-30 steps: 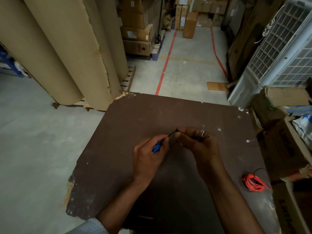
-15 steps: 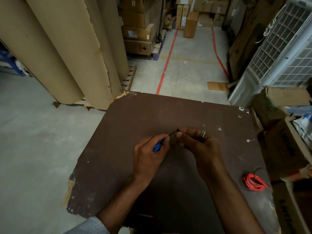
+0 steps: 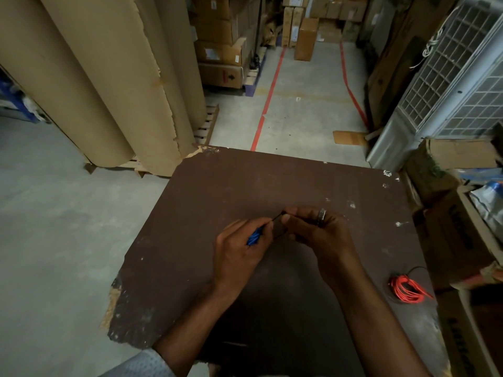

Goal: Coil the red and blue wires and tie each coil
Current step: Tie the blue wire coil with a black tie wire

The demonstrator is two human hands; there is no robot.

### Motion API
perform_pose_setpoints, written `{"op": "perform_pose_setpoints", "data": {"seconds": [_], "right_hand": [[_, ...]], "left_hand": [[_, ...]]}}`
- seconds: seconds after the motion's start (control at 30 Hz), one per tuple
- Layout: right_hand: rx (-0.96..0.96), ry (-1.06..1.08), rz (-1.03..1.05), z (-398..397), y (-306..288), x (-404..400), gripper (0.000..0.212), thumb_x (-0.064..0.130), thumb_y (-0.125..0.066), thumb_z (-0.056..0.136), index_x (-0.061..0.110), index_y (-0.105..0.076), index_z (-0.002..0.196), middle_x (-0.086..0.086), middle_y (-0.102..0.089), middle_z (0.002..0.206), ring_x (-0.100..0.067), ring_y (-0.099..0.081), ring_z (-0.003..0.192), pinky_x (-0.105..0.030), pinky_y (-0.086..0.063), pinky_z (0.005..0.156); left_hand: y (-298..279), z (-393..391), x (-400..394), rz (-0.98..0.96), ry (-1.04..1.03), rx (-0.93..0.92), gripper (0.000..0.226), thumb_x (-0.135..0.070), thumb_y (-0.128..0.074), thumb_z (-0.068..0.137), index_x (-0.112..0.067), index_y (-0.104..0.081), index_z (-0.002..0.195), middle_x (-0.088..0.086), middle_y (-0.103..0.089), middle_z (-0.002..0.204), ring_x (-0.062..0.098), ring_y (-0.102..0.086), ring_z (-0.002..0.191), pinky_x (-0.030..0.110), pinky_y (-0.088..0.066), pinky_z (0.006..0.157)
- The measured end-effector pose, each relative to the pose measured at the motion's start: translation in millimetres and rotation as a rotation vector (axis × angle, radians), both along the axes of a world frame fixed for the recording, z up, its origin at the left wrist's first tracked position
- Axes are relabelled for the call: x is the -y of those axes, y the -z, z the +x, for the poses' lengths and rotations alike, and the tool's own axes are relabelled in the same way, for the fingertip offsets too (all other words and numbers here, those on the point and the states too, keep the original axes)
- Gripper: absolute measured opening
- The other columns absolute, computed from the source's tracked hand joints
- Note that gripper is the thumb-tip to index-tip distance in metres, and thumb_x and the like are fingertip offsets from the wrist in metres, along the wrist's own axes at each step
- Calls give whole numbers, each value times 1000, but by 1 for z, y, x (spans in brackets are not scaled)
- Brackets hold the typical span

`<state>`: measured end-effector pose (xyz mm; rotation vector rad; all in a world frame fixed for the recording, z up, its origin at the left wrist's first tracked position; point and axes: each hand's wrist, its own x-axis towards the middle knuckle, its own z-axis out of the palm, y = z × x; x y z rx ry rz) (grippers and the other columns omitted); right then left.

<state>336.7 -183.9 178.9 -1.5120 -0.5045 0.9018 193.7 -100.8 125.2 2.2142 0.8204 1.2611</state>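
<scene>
Blue insulation shows as a tight little bundle (image 3: 255, 237) pinched in my left hand (image 3: 239, 254), whose fingers (image 3: 265, 227) are clenched round it near the middle of the desk (image 3: 223, 191); my right hand (image 3: 318, 232) grasps a thin black tie (image 3: 277, 216) that runs taut from the bundle to its fingertips (image 3: 285, 219). I judge I am mid-tie on the blue coil. The risk from here: the tie looks very slim and stiff, and if I pull too hard or at a slant it could slip off the end of the bundle, or the springy loops could fan out of my left grip and undo the coil. How many loops are under the fingers I cannot tell, as the hand hides most of them. The red wire (image 3: 407, 289) lies well apart, near the right edge of the desk toward its near corner, a loose glossy hank with a dark tail curling from it; it sits close enough to the edge that a careless forearm might sweep it off. The desk itself is a dull brown board, scuffed, paint-flecked, and chipped raw at its near-left corner.
</scene>
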Motion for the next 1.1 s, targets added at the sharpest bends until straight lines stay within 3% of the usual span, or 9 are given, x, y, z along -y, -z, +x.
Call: {"op": "perform_pose_setpoints", "data": {"seconds": [0.3,0.5,0.67,0.77,0.83,0.9,1.1], "right_hand": [[-28,-102,-6,-2,-11,7,6,7,-73,87,9,-79,88,-5,-78,76,-10,-72,65,-18,-55,57],[-41,-119,-7,-2,-14,11,10,14,-72,87,7,-79,88,-15,-78,86,-17,-72,70,-23,-58,63],[-44,-91,86,-9,-15,13,13,5,-65,92,-3,-75,89,-5,-77,72,-10,-73,65,-18,-56,58],[144,-41,105,-12,-14,13,9,4,-66,92,-2,-72,89,-5,-76,72,-12,-74,63,-23,-59,58],[429,3,82,-13,-10,12,6,9,-68,93,8,-71,88,-3,-74,72,-13,-74,63,-29,-61,59],[698,24,51,-15,-8,11,8,15,-67,95,18,-68,87,3,-71,71,-8,-71,62,-26,-58,56],[938,122,82,-15,-11,2,12,7,-61,93,18,-63,89,1,-64,85,-4,-60,76,-17,-47,62]], "left_hand": [[-1,-2,2,-14,40,-2,19,-25,-68,93,-10,-78,100,1,-75,88,11,-69,77,34,-56,67],[-2,-6,3,-45,59,-13,20,-26,-68,94,-11,-78,102,0,-75,90,10,-69,80,33,-56,69],[-7,-6,4,-85,76,7,24,-31,-65,95,-11,-78,101,0,-76,89,11,-70,78,36,-57,67],[-12,-3,5,-180,109,26,25,-34,-65,93,-13,-79,99,-4,-76,88,4,-71,79,35,-57,66],[-15,-2,7,-291,117,52,26,-37,-64,94,-15,-79,96,-5,-76,83,4,-71,74,36,-56,62],[-18,1,11,-423,101,81,25,-36,-64,95,-16,-78,89,-3,-73,75,10,-70,68,40,-55,58],[-25,10,12,-636,101,141,30,-27,-59,100,-8,-72,81,8,-69,72,25,-67,71,41,-50,61]]}}
